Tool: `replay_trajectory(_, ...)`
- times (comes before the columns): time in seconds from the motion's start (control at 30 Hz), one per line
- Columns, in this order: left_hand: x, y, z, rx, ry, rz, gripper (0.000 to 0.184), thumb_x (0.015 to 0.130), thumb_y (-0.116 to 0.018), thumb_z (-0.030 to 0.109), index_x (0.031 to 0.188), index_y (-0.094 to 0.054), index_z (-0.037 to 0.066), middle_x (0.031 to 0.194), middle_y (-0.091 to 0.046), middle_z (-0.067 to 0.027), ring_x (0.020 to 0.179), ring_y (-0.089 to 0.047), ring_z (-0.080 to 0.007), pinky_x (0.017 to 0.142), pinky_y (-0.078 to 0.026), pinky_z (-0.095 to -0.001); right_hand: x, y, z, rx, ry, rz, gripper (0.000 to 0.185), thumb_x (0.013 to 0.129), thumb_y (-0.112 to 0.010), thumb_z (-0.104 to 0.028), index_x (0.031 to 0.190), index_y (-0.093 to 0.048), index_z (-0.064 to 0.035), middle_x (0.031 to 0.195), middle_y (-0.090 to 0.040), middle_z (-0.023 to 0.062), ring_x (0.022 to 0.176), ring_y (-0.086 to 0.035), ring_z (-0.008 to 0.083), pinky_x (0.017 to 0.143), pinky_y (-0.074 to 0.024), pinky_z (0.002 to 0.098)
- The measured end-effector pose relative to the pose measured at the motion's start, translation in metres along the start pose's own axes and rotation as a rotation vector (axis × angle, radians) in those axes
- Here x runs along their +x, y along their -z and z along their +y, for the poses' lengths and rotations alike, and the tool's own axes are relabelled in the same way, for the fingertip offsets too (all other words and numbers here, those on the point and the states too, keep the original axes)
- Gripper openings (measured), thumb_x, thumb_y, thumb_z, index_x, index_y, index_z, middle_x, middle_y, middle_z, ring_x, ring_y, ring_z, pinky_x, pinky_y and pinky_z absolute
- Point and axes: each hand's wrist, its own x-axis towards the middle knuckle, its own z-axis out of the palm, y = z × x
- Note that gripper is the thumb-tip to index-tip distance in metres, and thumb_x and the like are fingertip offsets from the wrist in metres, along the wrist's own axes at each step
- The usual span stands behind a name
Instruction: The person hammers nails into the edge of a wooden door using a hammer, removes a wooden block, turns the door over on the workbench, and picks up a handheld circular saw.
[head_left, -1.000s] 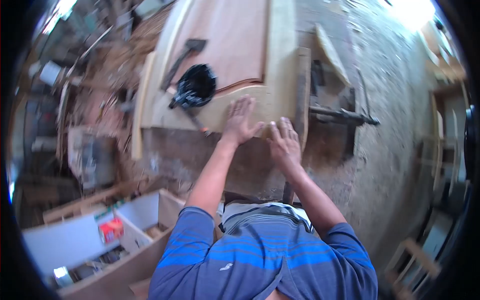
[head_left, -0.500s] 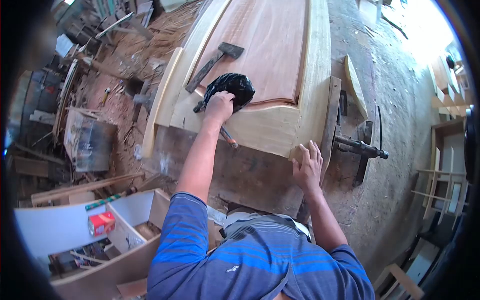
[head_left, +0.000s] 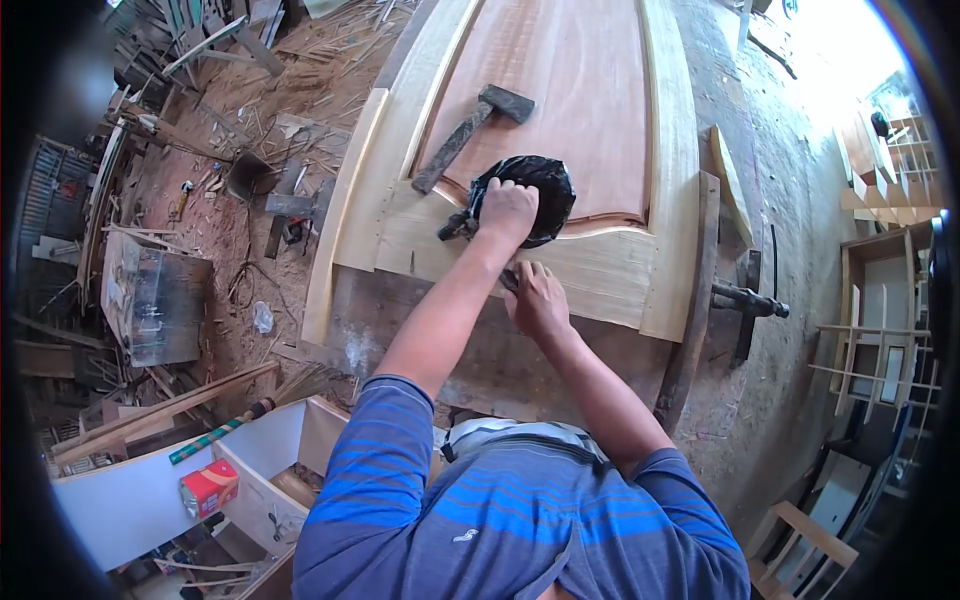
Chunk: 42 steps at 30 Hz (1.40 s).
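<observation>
My left hand (head_left: 508,212) is closed over a bunched black plastic bag (head_left: 553,200) near the front end of a wooden door panel (head_left: 590,80). A dark stubby part (head_left: 452,228) shows at the bag's left side. Just below, my right hand (head_left: 541,300) has its fingers curled at the panel's front edge, around a slim dark tool handle (head_left: 511,279). Most of that handle is hidden by the fingers. Beyond the bag, a hammer (head_left: 470,136) with a dark head lies slantwise on the panel.
A clamp (head_left: 750,298) and an upright wooden bar (head_left: 693,290) flank the panel's right side. At lower left is an open cabinet box (head_left: 130,500) with a red carton (head_left: 209,487). Wood scraps and shavings (head_left: 300,70) litter the floor at left.
My right hand has left the panel's right front corner and come left to the slim handle beside the bag. My left hand stays on the bag. The view has shifted slightly.
</observation>
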Motion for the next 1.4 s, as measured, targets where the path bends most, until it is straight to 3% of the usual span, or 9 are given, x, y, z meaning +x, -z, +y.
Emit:
replay_trajectory(0.17, -0.001, 0.022, 0.003, -0.023, 0.004, -0.131, 0.024, 0.099, -0.061, 0.017, 0.096, -0.084, 0.014, 0.107, -0.081, -0.0113, 0.106, -0.075, -0.0272, 0.092, -0.052, -0.0475, -0.021, -0.002, -0.013, 0.240, -0.112, -0.010, 0.036, 0.091, -0.067, -0.020, 0.115, -0.046, -0.0038, 0.085, -0.070, 0.0324, 0.082, -0.069, 0.0579, 0.079, -0.0540, 0.0678)
replay_trajectory(0.3, 0.001, 0.021, -0.007, -0.094, 0.009, -0.119, 0.025, 0.099, -0.060, 0.013, 0.099, -0.084, 0.012, 0.109, -0.080, -0.0115, 0.108, -0.075, -0.0295, 0.096, -0.051, -0.0489, -0.067, 0.026, -0.006, 0.312, -0.209, -0.131, 0.043, 0.089, -0.074, -0.024, 0.118, -0.049, -0.0039, 0.092, -0.073, 0.0282, 0.092, -0.073, 0.0502, 0.082, -0.0560, 0.0609)
replay_trajectory(0.47, -0.001, 0.027, -0.019, -0.389, -0.003, -0.100, 0.019, 0.089, -0.085, 0.020, 0.108, -0.085, 0.019, 0.109, -0.080, -0.0080, 0.113, -0.073, -0.0289, 0.098, -0.048, -0.0520, -0.156, 0.070, 0.029, 0.507, -0.290, -0.046, 0.042, 0.088, -0.078, -0.023, 0.117, -0.057, -0.0022, 0.089, -0.072, 0.0239, 0.088, -0.073, 0.0476, 0.078, -0.0551, 0.0565)
replay_trajectory(0.57, -0.002, 0.022, -0.017, -0.441, 0.010, -0.110, 0.016, 0.089, -0.083, 0.016, 0.105, -0.085, 0.015, 0.105, -0.080, -0.0097, 0.110, -0.074, -0.0311, 0.095, -0.051, -0.0511, -0.199, 0.091, 0.048, 0.517, -0.460, 0.048, 0.040, 0.087, -0.080, -0.021, 0.113, -0.059, -0.0007, 0.076, -0.067, 0.0162, 0.071, -0.068, 0.0287, 0.069, -0.0529, 0.0434)
replay_trajectory(0.7, -0.005, 0.030, -0.013, -0.609, 0.057, -0.055, 0.018, 0.090, -0.080, 0.012, 0.107, -0.084, 0.009, 0.107, -0.082, -0.0154, 0.102, -0.078, -0.0356, 0.096, -0.060, -0.0441, -0.238, 0.118, 0.070, 0.480, -0.611, 0.167, 0.039, 0.088, -0.079, -0.019, 0.114, -0.057, -0.0005, 0.074, -0.065, 0.0153, 0.065, -0.064, 0.0255, 0.065, -0.0516, 0.0398)
replay_trajectory(0.93, -0.047, 0.056, 0.080, -1.056, 0.161, -0.103, 0.017, 0.092, -0.083, 0.004, 0.110, -0.083, 0.003, 0.100, -0.085, -0.0123, 0.090, -0.080, -0.0153, 0.081, -0.062, -0.0301, -0.272, 0.133, 0.127, 0.619, -0.696, 0.428, 0.032, 0.092, -0.080, -0.013, 0.111, -0.056, -0.0031, 0.070, -0.061, 0.0022, 0.062, -0.054, 0.0090, 0.058, -0.0426, 0.0308)
replay_trajectory(1.03, -0.055, 0.045, 0.134, -0.904, 0.176, -0.222, 0.013, 0.090, -0.084, 0.007, 0.103, -0.086, 0.004, 0.100, -0.085, -0.0111, 0.091, -0.081, -0.0184, 0.083, -0.062, -0.0318, -0.272, 0.133, 0.146, 0.615, -0.717, 0.464, 0.032, 0.093, -0.080, -0.012, 0.111, -0.055, -0.0031, 0.071, -0.063, 0.0039, 0.063, -0.055, 0.0097, 0.059, -0.0439, 0.0319)
replay_trajectory(1.17, -0.054, 0.023, 0.157, -0.838, 0.122, -0.106, 0.018, 0.088, -0.088, 0.010, 0.105, -0.088, 0.006, 0.106, -0.085, -0.0115, 0.099, -0.082, -0.0223, 0.088, -0.062, -0.0331, -0.273, 0.133, 0.158, 0.578, -0.721, 0.429, 0.034, 0.094, -0.079, -0.015, 0.115, -0.055, -0.0025, 0.078, -0.069, 0.0176, 0.068, -0.070, 0.0369, 0.067, -0.0543, 0.0476)
replay_trajectory(1.4, -0.047, 0.022, 0.166, -0.911, 0.229, 0.010, 0.020, 0.092, -0.084, 0.010, 0.112, -0.087, 0.006, 0.110, -0.084, -0.0120, 0.097, -0.080, -0.0215, 0.087, -0.061, -0.0330, -0.226, 0.148, 0.166, 0.469, -0.320, 0.627, 0.029, 0.099, -0.073, -0.002, 0.121, -0.056, -0.0035, 0.093, -0.072, 0.0258, 0.087, -0.075, 0.0471, 0.074, -0.0591, 0.0500)
